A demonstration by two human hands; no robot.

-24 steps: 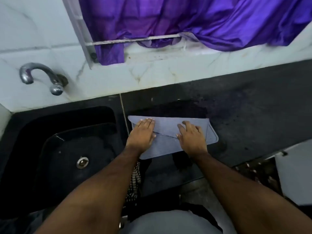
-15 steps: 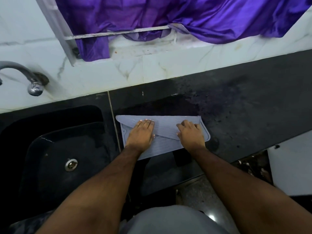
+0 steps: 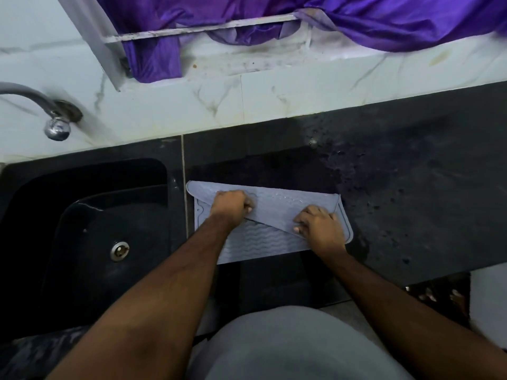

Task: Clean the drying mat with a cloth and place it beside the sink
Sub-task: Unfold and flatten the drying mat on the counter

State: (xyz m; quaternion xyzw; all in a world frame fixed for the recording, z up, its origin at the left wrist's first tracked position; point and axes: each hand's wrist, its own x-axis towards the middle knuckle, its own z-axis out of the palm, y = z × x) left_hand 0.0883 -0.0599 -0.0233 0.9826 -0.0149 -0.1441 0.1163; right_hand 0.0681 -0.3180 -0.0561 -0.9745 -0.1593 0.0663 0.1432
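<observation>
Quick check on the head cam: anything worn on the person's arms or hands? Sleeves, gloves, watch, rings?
Nothing visible. Both forearms are bare right down to the bottom edge of the frame, with no sleeve cuffs in view. The left hand and right hand are bare: no gloves, no watch or wristband; no rings visible. A grey garment covers the torso below.

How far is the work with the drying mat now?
Done: the drying mat already lies on the counter beside the sink. In hand: left hand and right hand grip its folded-over flap. Left: laying it flat. No cloth is visible.
</observation>
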